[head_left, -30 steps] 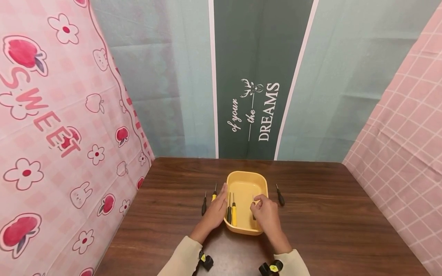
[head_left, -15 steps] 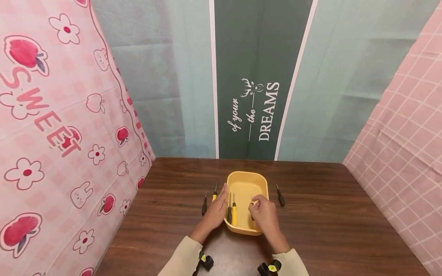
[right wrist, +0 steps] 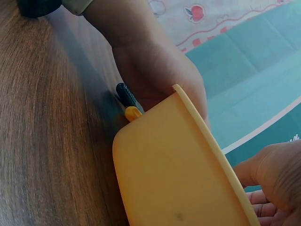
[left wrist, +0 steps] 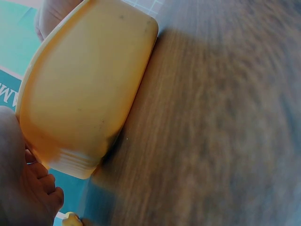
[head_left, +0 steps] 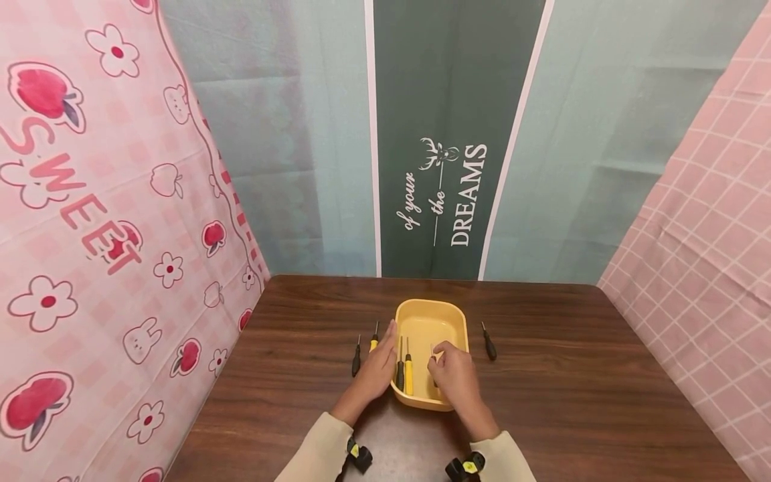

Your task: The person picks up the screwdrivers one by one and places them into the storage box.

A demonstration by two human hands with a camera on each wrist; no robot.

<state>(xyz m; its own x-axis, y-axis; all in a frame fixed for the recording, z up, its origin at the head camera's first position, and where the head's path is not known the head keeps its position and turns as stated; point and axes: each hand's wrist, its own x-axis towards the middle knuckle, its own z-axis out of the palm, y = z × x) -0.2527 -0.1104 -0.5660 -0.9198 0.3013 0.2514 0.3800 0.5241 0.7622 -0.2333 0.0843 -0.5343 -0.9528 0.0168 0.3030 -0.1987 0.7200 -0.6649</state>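
A yellow tray [head_left: 429,309] stands on the table. My left hand [head_left: 375,369] rests along its left wall with the fingers straight. Over the tray's right part, my right hand [head_left: 456,380] pinches a small screwdriver [head_left: 432,350]; its shaft points away and most of its handle is hidden by the hand. At the tray's left side lie a black screwdriver [head_left: 400,376] and a yellow screwdriver [head_left: 409,376], side by side. In the right wrist view, the tray wall [right wrist: 171,165] hides what the right fingers [right wrist: 263,209] hold.
Left of the tray lie another black screwdriver [head_left: 356,360] and a yellow-and-black one [head_left: 374,340], partly behind the left hand. One more black screwdriver [head_left: 489,345] lies to the tray's right. Fabric curtains [head_left: 337,201] enclose the wooden table [head_left: 572,375].
My right hand has shifted a little to the left inside the tray, carrying the pinched screwdriver. The left hand, the tray and the other screwdrivers have stayed in place.
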